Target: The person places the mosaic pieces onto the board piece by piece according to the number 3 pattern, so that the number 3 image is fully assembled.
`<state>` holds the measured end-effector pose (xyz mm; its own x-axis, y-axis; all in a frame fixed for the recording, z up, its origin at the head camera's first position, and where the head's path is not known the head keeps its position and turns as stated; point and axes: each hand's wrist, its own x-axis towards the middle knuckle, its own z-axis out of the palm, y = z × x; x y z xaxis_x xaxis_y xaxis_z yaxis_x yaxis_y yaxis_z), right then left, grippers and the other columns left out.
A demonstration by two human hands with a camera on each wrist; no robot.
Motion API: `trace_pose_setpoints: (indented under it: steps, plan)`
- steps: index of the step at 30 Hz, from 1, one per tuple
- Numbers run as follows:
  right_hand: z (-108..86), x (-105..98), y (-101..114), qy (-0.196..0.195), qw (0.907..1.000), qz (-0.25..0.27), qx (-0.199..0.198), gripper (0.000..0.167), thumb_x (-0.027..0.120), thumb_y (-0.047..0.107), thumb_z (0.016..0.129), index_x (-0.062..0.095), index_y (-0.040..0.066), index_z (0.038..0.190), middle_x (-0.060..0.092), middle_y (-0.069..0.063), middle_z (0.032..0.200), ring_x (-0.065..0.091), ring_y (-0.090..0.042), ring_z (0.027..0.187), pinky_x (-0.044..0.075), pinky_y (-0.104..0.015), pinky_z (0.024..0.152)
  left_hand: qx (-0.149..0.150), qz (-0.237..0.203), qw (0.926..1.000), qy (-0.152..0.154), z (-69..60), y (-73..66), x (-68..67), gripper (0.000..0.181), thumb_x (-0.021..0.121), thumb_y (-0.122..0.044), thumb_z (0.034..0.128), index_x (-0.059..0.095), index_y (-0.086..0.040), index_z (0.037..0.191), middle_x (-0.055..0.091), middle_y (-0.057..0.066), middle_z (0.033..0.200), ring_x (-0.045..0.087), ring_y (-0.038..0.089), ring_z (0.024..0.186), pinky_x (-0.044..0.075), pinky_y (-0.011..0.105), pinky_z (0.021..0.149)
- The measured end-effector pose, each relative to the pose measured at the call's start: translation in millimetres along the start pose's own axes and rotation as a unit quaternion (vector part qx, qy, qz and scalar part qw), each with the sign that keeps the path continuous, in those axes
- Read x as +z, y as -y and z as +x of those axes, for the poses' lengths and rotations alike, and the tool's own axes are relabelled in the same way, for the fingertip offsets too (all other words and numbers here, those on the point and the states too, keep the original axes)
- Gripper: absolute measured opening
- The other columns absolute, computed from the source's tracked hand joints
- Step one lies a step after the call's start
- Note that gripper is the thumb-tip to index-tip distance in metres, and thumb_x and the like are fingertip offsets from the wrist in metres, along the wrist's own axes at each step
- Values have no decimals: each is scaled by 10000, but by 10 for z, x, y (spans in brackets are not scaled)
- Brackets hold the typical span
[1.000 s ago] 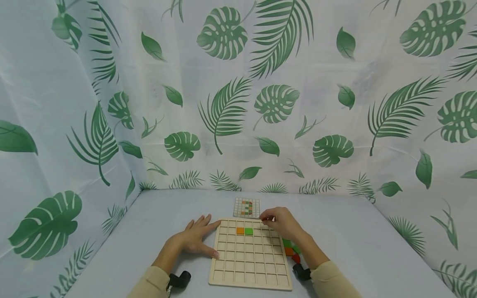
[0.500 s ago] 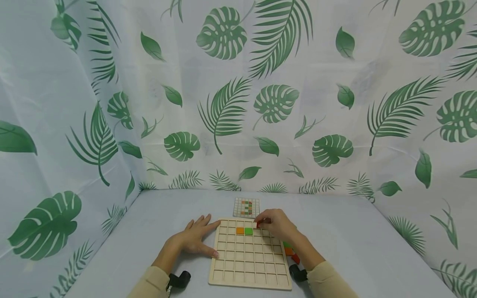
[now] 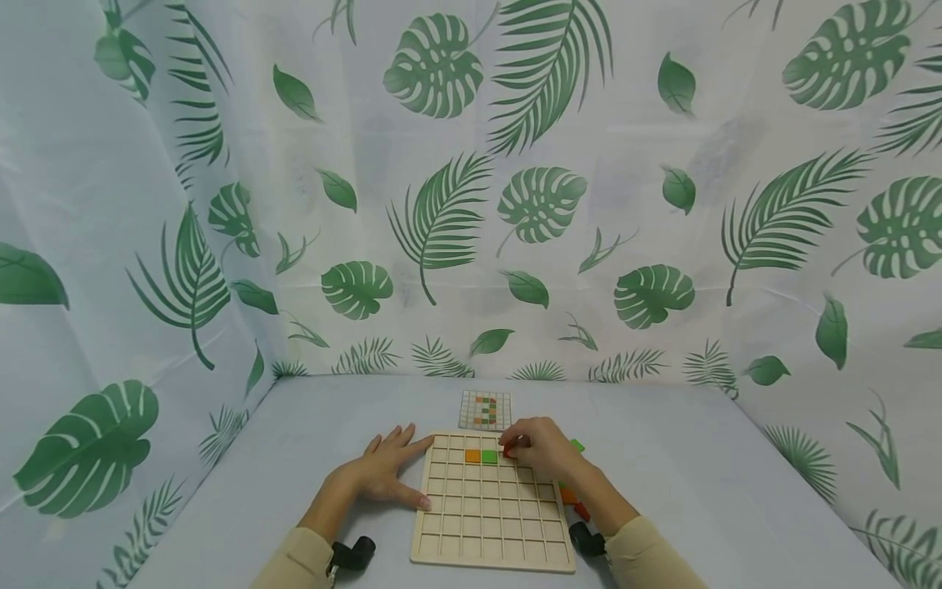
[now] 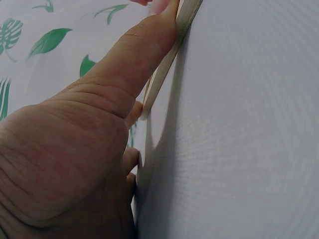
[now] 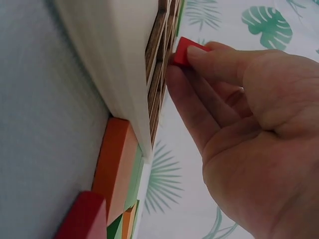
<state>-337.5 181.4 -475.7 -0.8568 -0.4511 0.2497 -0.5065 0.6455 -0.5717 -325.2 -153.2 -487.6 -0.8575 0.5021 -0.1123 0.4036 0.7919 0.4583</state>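
Just right of the green square tile [image 3: 489, 456], over the gridded wooden board [image 3: 491, 530], the right hand [image 3: 546, 450] has a red tile [image 5: 181, 52] pinched between thumb and fingertips; left hand [image 3: 380, 474] splayed, thumb on the board's edge.

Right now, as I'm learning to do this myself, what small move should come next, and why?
I'd probably lower the red piece into the cell just right of the green tile on the board: the right hand pinches it there, and the small card seems to show red following orange and green. The left hand touches the board's left edge.
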Motion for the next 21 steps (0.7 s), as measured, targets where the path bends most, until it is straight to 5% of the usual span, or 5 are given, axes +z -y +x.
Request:
trace_pose_setpoints:
  steps: [12, 21]
  plan:
    - [4, 15, 2, 219, 9993, 274, -155, 180, 760, -27, 903, 806, 72, 1046, 775, -8, 1002, 697, -96, 870, 590, -234, 759, 36, -19, 10000, -18, 2, 10, -2, 1134, 822, -720, 725, 332, -273, 1645, 145, 204, 1738, 76, 434, 1618, 49, 681, 1279]
    - [8, -3, 34, 401, 9989, 119, -188, 152, 777, 12, 903, 822, 83, 1030, 787, -4, 988, 631, -60, 805, 547, -236, 684, -17, -14, 10000, -1, -3, -15, -15, 1128, 826, -712, 728, 326, -288, 1646, 143, 209, 1737, 79, 437, 1616, 56, 678, 1280]
